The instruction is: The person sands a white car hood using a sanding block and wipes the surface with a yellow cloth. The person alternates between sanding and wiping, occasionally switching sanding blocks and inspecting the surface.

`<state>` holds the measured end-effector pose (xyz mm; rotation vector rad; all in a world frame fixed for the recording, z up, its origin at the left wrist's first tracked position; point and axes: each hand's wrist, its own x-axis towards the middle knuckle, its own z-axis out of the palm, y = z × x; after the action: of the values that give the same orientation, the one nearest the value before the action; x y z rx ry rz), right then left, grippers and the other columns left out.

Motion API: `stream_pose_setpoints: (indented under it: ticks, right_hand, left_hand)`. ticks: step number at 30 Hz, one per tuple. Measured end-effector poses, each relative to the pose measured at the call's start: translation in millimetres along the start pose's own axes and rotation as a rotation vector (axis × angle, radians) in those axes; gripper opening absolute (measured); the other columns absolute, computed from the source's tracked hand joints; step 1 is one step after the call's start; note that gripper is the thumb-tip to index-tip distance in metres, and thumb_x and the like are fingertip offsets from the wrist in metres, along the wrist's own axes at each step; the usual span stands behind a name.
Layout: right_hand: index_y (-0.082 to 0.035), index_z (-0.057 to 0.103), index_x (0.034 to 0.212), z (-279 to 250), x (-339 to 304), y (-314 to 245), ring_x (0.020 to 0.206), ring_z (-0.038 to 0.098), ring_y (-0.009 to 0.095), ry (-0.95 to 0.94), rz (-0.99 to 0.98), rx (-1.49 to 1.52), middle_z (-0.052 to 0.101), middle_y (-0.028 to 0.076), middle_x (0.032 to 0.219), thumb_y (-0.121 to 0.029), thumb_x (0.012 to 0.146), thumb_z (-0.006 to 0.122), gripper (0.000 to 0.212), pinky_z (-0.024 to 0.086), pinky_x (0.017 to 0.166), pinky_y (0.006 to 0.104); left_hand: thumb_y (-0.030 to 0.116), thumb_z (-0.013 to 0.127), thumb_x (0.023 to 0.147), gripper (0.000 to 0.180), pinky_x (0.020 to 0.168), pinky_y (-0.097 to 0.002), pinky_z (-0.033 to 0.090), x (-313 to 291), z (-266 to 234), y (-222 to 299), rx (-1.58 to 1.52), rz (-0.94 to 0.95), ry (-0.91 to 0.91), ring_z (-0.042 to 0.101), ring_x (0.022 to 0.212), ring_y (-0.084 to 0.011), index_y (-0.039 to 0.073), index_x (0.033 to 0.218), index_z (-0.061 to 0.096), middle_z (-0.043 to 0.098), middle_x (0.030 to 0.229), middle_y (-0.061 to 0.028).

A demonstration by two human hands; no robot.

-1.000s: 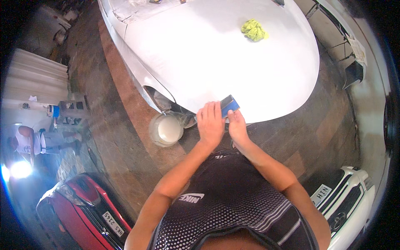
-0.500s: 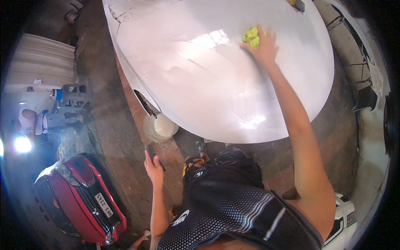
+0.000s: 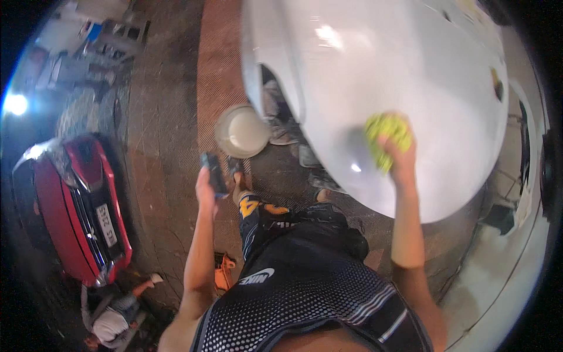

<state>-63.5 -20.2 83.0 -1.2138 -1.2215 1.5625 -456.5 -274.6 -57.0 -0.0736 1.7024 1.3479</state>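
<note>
My right hand [image 3: 403,157] is closed round a crumpled yellow-green cloth [image 3: 387,136]. The cloth is over the near part of a large, glossy white car body panel [image 3: 352,70]; whether it touches the surface I cannot tell. Away from the panel on the left, my left hand [image 3: 204,192] grips a dark, flat, rectangular block [image 3: 214,173]. Just beyond that block, a pale round bucket [image 3: 243,131] holding cloudy whitish liquid stands on the floor, close to the panel's left edge.
A red car [image 3: 82,205] is parked at the left. Below it, a person [image 3: 111,325] is low near the floor. An orange item [image 3: 223,272] lies beside my left forearm. Along the right side runs another pale vehicle body [image 3: 498,281]. A reddish ribbed mat [image 3: 218,64] stretches past the bucket.
My right hand has come back toward me with the cloth, from the panel's far part to its near part. The whole view has shifted, and the block in my left hand now shows more fully.
</note>
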Motion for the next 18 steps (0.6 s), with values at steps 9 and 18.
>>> stream_pose_setpoints:
  ticks: [9, 18]
  right_hand:
    - [-0.008, 0.059, 0.130, 306.2, -15.8, 301.2, 0.107, 0.066, 0.021, -0.040, 0.771, 0.016, 0.067, 0.009, 0.117, -0.016, 0.083, 0.083, 0.053, 0.055, 0.092, 0.0359]
    - [-0.024, 0.058, 0.134, 378.7, 133.2, 613.5, 0.123, 0.059, 0.040, -0.312, 0.437, -1.201, 0.054, 0.015, 0.143, -0.019, 0.079, 0.075, 0.058, 0.052, 0.096, 0.0498]
  left_hand:
    - [0.027, 0.050, 0.110, 0.036, 0.075, -0.0373, 0.059, 264.3, -61.4, -115.5, -0.134, -0.310, -0.366, 0.070, 0.084, -0.0237, 0.005, 0.137, 0.056, 0.068, 0.107, -0.0105]
    - [0.032, 0.059, 0.101, 0.061, 0.102, -0.0508, 0.048, 480.3, -39.9, -253.7, 0.692, 0.119, -0.111, 0.055, 0.129, -0.0461, 0.011, 0.155, 0.040, 0.059, 0.138, -0.0282]
